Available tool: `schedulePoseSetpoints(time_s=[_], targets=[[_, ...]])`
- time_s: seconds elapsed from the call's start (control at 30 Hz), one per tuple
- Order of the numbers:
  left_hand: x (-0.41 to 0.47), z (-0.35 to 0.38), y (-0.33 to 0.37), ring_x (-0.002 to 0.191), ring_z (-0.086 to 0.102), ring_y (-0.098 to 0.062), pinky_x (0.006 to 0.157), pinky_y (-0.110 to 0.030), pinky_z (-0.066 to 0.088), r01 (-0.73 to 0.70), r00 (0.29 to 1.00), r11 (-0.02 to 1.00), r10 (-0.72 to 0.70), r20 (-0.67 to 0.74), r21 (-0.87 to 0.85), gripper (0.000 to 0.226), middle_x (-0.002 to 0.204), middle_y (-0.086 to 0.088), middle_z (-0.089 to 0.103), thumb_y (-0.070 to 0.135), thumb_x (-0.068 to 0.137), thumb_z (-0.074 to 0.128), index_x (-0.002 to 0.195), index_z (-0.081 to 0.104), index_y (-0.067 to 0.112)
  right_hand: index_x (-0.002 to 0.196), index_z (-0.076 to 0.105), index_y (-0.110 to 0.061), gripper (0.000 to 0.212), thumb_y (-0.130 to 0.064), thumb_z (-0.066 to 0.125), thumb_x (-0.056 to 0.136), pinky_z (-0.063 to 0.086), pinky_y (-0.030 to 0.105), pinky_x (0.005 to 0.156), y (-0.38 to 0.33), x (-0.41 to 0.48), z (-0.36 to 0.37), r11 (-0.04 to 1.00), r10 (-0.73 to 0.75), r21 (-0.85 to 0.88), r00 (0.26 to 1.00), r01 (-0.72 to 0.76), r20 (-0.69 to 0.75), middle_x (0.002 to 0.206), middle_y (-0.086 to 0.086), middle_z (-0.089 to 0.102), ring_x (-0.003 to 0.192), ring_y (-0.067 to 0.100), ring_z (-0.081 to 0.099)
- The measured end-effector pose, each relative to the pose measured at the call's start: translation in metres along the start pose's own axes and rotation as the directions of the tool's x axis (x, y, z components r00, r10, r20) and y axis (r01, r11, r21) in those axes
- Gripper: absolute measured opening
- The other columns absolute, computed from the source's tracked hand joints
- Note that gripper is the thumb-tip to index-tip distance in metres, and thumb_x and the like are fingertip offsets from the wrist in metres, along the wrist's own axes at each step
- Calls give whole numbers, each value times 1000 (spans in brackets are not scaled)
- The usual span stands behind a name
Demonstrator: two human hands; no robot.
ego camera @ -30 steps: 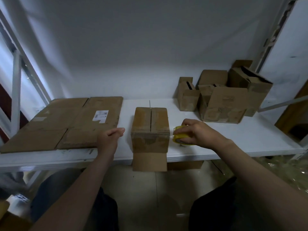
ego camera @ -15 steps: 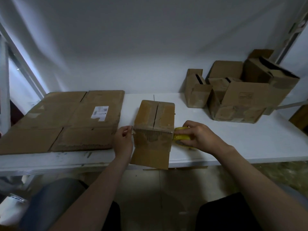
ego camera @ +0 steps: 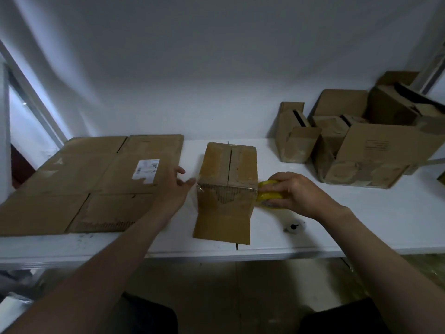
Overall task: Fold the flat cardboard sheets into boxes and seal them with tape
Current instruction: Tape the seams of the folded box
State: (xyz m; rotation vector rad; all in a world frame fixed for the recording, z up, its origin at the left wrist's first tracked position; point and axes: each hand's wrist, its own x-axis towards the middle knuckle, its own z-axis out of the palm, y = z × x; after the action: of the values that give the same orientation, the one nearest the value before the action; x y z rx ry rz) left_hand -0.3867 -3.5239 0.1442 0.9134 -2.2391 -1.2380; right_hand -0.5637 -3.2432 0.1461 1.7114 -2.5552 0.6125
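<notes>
A small folded cardboard box (ego camera: 227,177) stands in the middle of the white table (ego camera: 361,213), its top flaps closed with a seam down the middle and one flap hanging over the front edge. My right hand (ego camera: 296,191) grips a yellow tape roll (ego camera: 268,195) against the box's right side. A strip of clear tape runs across the box's near face. My left hand (ego camera: 175,189) hovers just left of the box with fingers relaxed, near the tape's free end. Flat cardboard sheets (ego camera: 96,182) lie on the left.
Several folded boxes (ego camera: 356,145) are piled at the back right of the table. A small white and black round object (ego camera: 294,226) lies near the front edge below my right hand. A white wall stands behind, and a metal frame at the left.
The tape has been drawn across the box's near face. My left hand went to the box's left corner, then let go and opened beside it. The round object is now uncovered.
</notes>
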Motion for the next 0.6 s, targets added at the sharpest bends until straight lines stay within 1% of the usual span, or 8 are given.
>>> schedulePoseSetpoints(time_s=[0.07, 0.1, 0.13, 0.2, 0.23, 0.3, 0.5, 0.6], targets=[[-2, -2, 11, 94, 61, -21, 75, -28, 51, -231, 944, 955, 266, -196, 185, 7, 99, -2, 61, 14, 101, 57, 107, 55, 17, 124, 71, -40, 40, -38, 79, 85, 51, 36, 87, 0, 5, 2, 1000, -2, 3, 1000, 2, -2, 116, -9, 63, 102, 15, 57], [-6, 1, 18, 102, 61, -20, 85, -31, 52, -373, 880, 888, 431, -199, 270, 11, 105, -4, 64, 9, 101, 54, 110, 60, 13, 125, 71, -40, 40, -38, 79, 86, 50, 34, 87, -1, 9, 3, 1000, -10, -4, 1000, 10, -2, 116, -8, 63, 102, 15, 56], [-11, 9, 23, 111, 60, -21, 95, -34, 50, -502, 822, 804, 558, -113, 318, 19, 114, -6, 66, 9, 102, 50, 116, 63, 11, 125, 71, -39, 40, -37, 78, 86, 48, 31, 86, -2, 14, 4, 1000, -23, -15, 1000, 23, -3, 116, -7, 62, 101, 16, 56], [-22, 31, 31, 131, 53, -24, 112, -41, 40, -693, 709, 625, 682, 179, 360, 35, 134, -9, 63, 16, 102, 43, 131, 62, 11, 124, 71, -38, 39, -35, 79, 86, 44, 28, 82, -4, 21, 4, 998, -55, -32, 998, 55, -7, 113, -5, 62, 98, 16, 56], [-29, 44, 34, 135, 51, -25, 116, -42, 34, -744, 661, 549, 688, 300, 381, 40, 139, -9, 61, 21, 102, 41, 135, 61, 9, 124, 71, -37, 39, -34, 80, 85, 43, 28, 81, -5, 23, 5, 997, -66, -35, 998, 66, -12, 112, -5, 62, 95, 17, 56], [-36, 63, 36, 137, 50, -25, 118, -38, 25, -769, 637, 502, 655, 407, 396, 45, 144, -10, 57, 28, 103, 42, 139, 57, 7, 123, 71, -38, 40, -33, 80, 85, 45, 29, 79, -3, 25, 6, 997, -69, -20, 998, 69, -12, 107, -6, 62, 91, 16, 56], [-31, 71, 36, 148, 35, -18, 121, -33, 16, -691, 720, 534, 566, 401, 487, 54, 158, -3, 41, 43, 105, 41, 151, 44, 15, 126, 70, -37, 42, -35, 80, 85, 49, 32, 80, 1, 22, 6, 998, -52, 19, 999, 52, -10, 107, -6, 61, 90, 17, 57], [-25, 66, 31, 152, 24, -19, 122, -35, 9, -668, 739, 466, 502, 448, 580, 69, 163, -5, 30, 58, 102, 25, 155, 34, 15, 126, 69, -37, 42, -35, 79, 86, 51, 32, 81, -1, 19, 6, 998, -52, 32, 999, 52, -16, 109, -5, 62, 93, 17, 58]])
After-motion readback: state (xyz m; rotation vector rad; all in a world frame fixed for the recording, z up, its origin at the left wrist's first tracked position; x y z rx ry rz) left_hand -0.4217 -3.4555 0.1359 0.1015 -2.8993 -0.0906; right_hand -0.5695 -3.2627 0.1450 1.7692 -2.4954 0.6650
